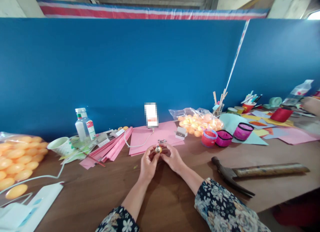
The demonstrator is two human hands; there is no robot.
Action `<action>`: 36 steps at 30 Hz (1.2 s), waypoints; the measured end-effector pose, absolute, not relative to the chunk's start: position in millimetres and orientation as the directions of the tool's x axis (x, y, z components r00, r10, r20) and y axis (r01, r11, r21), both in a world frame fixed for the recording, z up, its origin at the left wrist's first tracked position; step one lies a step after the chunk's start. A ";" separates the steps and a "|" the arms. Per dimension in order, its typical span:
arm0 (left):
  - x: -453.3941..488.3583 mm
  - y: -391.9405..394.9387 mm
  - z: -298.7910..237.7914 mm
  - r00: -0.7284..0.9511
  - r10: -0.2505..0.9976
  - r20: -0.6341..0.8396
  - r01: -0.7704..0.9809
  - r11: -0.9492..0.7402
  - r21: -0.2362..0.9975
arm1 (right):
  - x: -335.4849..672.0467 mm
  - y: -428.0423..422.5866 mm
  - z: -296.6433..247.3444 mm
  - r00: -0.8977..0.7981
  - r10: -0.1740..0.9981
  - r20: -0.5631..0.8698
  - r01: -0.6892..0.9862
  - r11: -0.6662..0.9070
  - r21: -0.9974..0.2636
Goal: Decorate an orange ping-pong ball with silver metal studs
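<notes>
My left hand [148, 165] and my right hand [174, 158] meet over the brown table, fingers curled in. Between their fingertips is a small shiny round metal piece [157, 149], gold and silver in colour; its exact kind is too small to make out. Just beyond the fingers lie several little silvery metal pieces [162, 141] on a stack of pink paper [142, 138]. A small open white box [181, 133] stands at the right of that stack.
A claw hammer [270, 170] lies to the right. Bags of orange balls [197, 122] stand at the back and far left. A glass bottle [83, 125], a paper cup [60, 146] and a white cable [135, 146] are around the left side. Another person's hand [311, 105] is at far right.
</notes>
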State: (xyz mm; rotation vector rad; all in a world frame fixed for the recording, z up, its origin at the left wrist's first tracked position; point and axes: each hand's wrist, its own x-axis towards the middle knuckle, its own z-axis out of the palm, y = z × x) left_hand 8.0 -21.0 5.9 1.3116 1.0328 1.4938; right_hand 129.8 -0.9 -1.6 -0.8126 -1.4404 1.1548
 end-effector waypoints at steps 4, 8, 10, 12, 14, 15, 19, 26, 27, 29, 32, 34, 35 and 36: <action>7.4 -20.9 4.4 -0.056 0.966 0.252 -0.134 -0.258 0.957 | 129.9 -1.1 -2.4 -0.193 0.932 0.307 -0.086 0.296 -0.951; 5.8 -19.4 0.2 -0.101 0.977 0.187 -0.201 -0.204 0.958 | 129.9 -1.9 -5.0 -0.216 0.923 0.319 -0.068 0.312 -0.948; 5.2 -18.4 -1.4 -0.112 0.980 0.165 -0.223 -0.187 0.957 | 129.6 -2.8 -5.6 -0.228 0.916 0.330 -0.068 0.323 -0.944; 5.3 -17.9 -1.3 -0.115 0.980 0.165 -0.228 -0.187 0.956 | 129.0 -3.7 -5.6 -0.237 0.913 0.333 -0.072 0.325 -0.943; 6.1 -18.2 0.4 -0.113 0.980 0.166 -0.226 -0.188 0.956 | 128.4 -4.1 -5.4 -0.234 0.914 0.332 -0.075 0.323 -0.943; 6.5 -18.5 1.4 -0.106 0.981 0.163 -0.228 -0.183 0.956 | 128.1 -4.1 -5.3 -0.228 0.915 0.332 -0.077 0.323 -0.943; 6.7 -18.7 1.8 -0.087 0.987 0.138 -0.247 -0.156 0.956 | 128.1 -3.4 -4.6 -0.204 0.923 0.325 -0.095 0.312 -0.945; 1.9 -16.0 -5.9 -0.121 0.984 0.134 -0.186 -0.155 0.970 | 129.9 -5.7 -0.5 -0.225 0.916 0.332 -0.120 0.312 -0.942; 1.5 -16.1 -5.8 -0.113 0.984 0.137 -0.181 -0.155 0.971 | 129.9 -6.2 -0.1 -0.226 0.915 0.334 -0.122 0.314 -0.942; 1.4 -16.5 -4.8 -0.108 0.985 0.135 -0.177 -0.152 0.972 | 129.7 -6.8 0.5 -0.233 0.910 0.342 -0.131 0.319 -0.939; 2.0 -16.9 -3.5 -0.127 0.984 0.127 -0.165 -0.147 0.975 | 128.9 -6.6 0.3 -0.253 0.904 0.345 -0.141 0.318 -0.937; 2.7 -16.9 -3.3 -0.147 0.981 0.127 -0.168 -0.151 0.974 | 128.4 -5.9 0.0 -0.243 0.914 0.325 -0.143 0.298 -0.944; 3.1 -17.0 -3.3 -0.155 0.980 0.125 -0.178 -0.152 0.972 | 128.4 -5.4 0.0 -0.231 0.921 0.313 -0.147 0.286 -0.947; 3.5 -17.2 -3.2 -0.160 0.979 0.124 -0.189 -0.154 0.970 | 128.4 -4.9 0.0 -0.215 0.928 0.305 -0.153 0.276 -0.949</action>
